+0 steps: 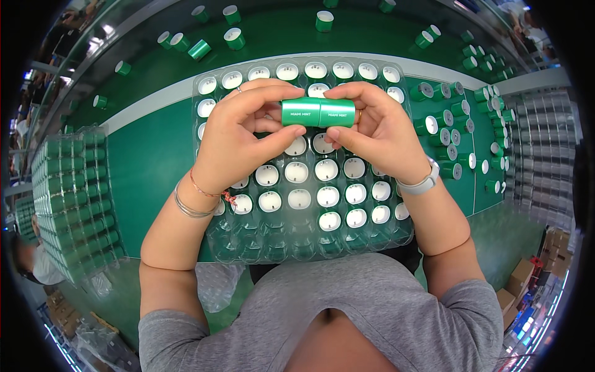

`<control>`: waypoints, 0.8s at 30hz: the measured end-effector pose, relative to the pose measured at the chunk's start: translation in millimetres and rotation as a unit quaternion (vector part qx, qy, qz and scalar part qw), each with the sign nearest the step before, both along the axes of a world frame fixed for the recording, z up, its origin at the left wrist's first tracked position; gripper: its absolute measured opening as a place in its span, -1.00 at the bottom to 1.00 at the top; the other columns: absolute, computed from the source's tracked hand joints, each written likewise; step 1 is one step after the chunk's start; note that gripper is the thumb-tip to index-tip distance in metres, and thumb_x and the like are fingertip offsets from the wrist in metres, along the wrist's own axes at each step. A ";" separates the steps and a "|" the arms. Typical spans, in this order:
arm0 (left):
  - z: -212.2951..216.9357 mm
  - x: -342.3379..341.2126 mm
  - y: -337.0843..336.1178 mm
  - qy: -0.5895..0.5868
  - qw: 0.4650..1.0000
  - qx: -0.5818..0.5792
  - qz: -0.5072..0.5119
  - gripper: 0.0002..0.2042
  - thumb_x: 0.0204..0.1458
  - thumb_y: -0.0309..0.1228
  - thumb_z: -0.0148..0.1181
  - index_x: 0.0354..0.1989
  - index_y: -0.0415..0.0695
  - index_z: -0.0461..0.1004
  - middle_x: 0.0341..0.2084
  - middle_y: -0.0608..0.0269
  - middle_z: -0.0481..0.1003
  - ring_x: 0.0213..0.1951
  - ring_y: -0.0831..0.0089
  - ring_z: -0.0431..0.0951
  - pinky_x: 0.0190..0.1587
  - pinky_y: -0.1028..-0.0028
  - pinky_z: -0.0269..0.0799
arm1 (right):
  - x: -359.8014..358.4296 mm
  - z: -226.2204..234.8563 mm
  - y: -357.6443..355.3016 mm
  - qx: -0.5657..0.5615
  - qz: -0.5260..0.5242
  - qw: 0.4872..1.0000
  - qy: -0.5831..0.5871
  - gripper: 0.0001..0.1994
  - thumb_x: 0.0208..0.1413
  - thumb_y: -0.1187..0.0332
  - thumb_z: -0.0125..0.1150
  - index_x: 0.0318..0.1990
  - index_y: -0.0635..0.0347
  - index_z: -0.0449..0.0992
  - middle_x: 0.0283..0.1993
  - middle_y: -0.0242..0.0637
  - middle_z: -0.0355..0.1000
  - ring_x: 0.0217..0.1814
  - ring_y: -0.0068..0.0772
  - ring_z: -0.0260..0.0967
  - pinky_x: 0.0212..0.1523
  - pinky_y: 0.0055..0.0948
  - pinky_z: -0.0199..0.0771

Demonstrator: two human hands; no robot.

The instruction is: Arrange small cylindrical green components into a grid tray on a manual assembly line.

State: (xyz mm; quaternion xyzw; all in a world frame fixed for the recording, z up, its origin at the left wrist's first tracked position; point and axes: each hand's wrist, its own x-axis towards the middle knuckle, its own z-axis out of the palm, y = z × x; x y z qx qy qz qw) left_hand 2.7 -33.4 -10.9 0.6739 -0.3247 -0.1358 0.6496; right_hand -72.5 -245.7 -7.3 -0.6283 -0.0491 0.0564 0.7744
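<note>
Above a clear plastic tray [296,239], two shiny green cylindrical canisters [300,113] meet end to end, lying sideways, with a thin seam between them. Thumb and fingers of my left hand [251,124] pinch the left canister. On the other side, my right hand [375,121] grips the right canister [337,114] in the same way. The tray's pockets hold rows of similar pieces with white ends facing up [296,172]. Several pockets along its near edge hold nothing. My hands hide part of the middle rows.
Loose green canisters stand on the dark green surface beyond, one lying on its side [199,49]. More cluster on the green table at right [444,136]. Stacked filled trays [74,198] rise at far left, other stacked clear trays [542,158] at far right. Cardboard boxes [519,276] sit lower right.
</note>
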 end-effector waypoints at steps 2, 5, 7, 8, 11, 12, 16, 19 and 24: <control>0.6 -1.0 -0.5 0.012 1.000 -0.025 -0.007 -0.65 -0.07 -0.64 0.31 -0.05 -0.29 0.50 -0.08 0.11 0.46 -0.14 0.47 0.56 -0.15 0.57 0.61 | 0.5 -1.2 0.8 0.001 -0.003 1.000 -0.011 -0.59 0.06 0.65 0.22 0.09 0.30 0.34 -0.02 -0.21 0.41 -0.11 -0.50 0.47 -0.17 -0.53 0.56; -7.8 11.1 6.6 -0.039 0.996 -0.047 -0.057 -0.70 -0.02 -0.62 0.29 -0.06 -0.27 0.51 -0.08 0.13 0.47 -0.09 0.44 0.54 -0.09 0.53 0.56 | -0.1 -1.0 1.9 -0.007 -0.001 0.999 -0.032 -0.60 0.08 0.65 0.21 0.09 0.30 0.34 -0.02 -0.21 0.41 -0.05 -0.48 0.44 -0.14 -0.52 0.55; -8.9 12.0 8.0 -0.043 0.997 -0.043 -0.055 -0.73 0.01 -0.61 0.27 -0.08 -0.25 0.52 -0.08 0.14 0.47 -0.08 0.43 0.53 -0.07 0.51 0.54 | -0.2 0.2 1.4 -0.015 0.004 0.999 -0.043 -0.62 0.09 0.64 0.21 0.08 0.30 0.35 -0.02 -0.21 0.41 -0.02 -0.47 0.43 -0.11 -0.51 0.55; -8.8 12.0 8.6 -0.047 0.997 -0.039 -0.052 -0.76 0.03 -0.60 0.26 -0.10 -0.24 0.53 -0.09 0.15 0.47 -0.07 0.41 0.52 -0.05 0.49 0.52 | -0.2 1.5 -0.5 -0.013 0.016 1.000 -0.016 -0.63 0.10 0.64 0.19 0.08 0.31 0.35 0.00 -0.20 0.40 0.01 -0.44 0.42 -0.08 -0.48 0.54; -6.4 10.4 9.2 0.000 0.997 -0.035 -0.069 -0.69 -0.02 -0.65 0.26 -0.06 -0.24 0.50 -0.06 0.16 0.45 -0.02 0.38 0.50 0.00 0.44 0.51 | 3.3 -4.8 -8.2 -0.047 0.032 0.998 -0.040 -0.65 0.11 0.64 0.17 0.07 0.32 0.36 0.05 -0.18 0.37 0.06 -0.40 0.40 0.00 -0.42 0.50; -5.1 8.6 7.0 -0.001 0.997 -0.036 -0.069 -0.69 -0.02 -0.65 0.26 -0.06 -0.24 0.50 -0.06 0.16 0.45 -0.02 0.38 0.50 0.00 0.44 0.51 | 4.3 -7.1 -9.8 -0.082 0.035 0.992 -0.091 -0.65 0.11 0.64 0.16 0.07 0.33 0.36 0.07 -0.17 0.35 0.09 -0.38 0.38 0.04 -0.39 0.48; -1.0 2.4 0.6 0.066 0.994 -0.088 -0.028 -0.52 -0.11 -0.74 0.27 0.06 -0.26 0.40 -0.01 0.17 0.40 0.06 0.36 0.45 0.06 0.39 0.49 | 2.5 -6.3 0.2 -0.073 -0.033 0.991 -0.103 -0.63 0.08 0.68 0.15 0.07 0.34 0.35 0.09 -0.17 0.33 0.13 -0.38 0.34 0.11 -0.37 0.43; 0.7 2.1 1.6 0.065 0.994 -0.077 -0.029 -0.48 -0.14 -0.76 0.27 0.08 -0.27 0.38 -0.02 0.17 0.39 0.07 0.36 0.44 0.09 0.36 0.48 | 2.6 -5.4 1.8 -0.051 -0.043 0.993 -0.098 -0.60 0.04 0.71 0.16 0.07 0.33 0.35 0.08 -0.19 0.33 0.16 -0.38 0.31 0.16 -0.39 0.38; -2.5 6.1 2.6 0.035 0.997 -0.060 -0.037 -0.52 -0.15 -0.75 0.29 0.03 -0.28 0.42 -0.03 0.16 0.40 0.06 0.35 0.45 0.11 0.37 0.47 | 2.7 -8.6 -1.2 -0.086 -0.024 0.987 -0.131 -0.54 -0.03 0.75 0.20 0.08 0.32 0.35 0.09 -0.20 0.29 0.19 -0.36 0.28 0.20 -0.35 0.35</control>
